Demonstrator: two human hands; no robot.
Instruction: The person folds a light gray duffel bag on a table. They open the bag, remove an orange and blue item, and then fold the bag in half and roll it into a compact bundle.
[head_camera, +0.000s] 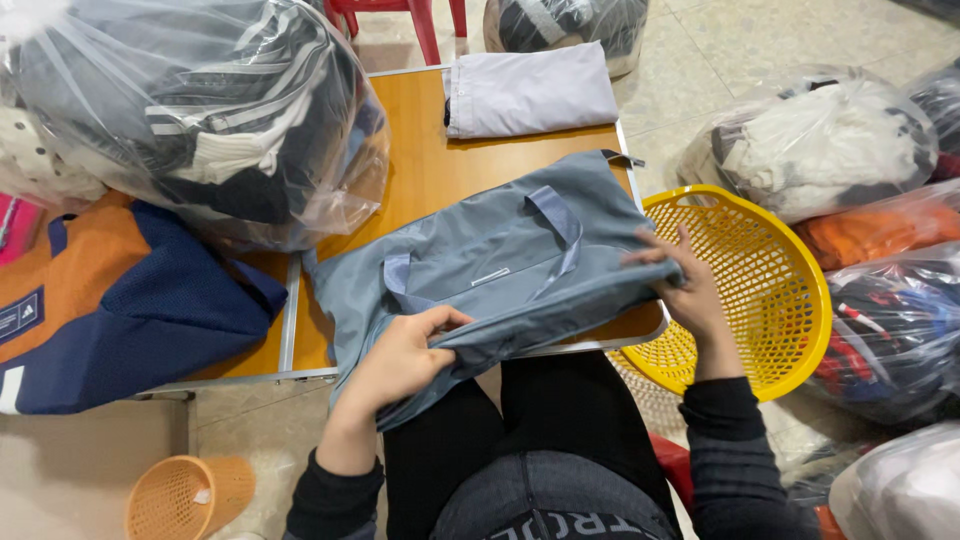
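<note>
A blue-grey garment (480, 250) with lighter straps lies spread across the near edge of a wooden table (420, 170). My left hand (400, 360) grips its folded near edge at the lower left. At the right end of the same fold, my right hand (680, 285) pinches the cloth, just over the table's right edge. Both sleeves are black. My lap in dark clothes shows below the table.
A folded pale lilac garment (530, 90) lies at the table's far end. A big clear bag of clothes (200, 110) and an orange-and-navy bag (110, 300) fill the left. A yellow basket (770, 290) stands right, with more bagged clothes (820, 140) beyond. A small orange basket (185, 495) sits on the floor.
</note>
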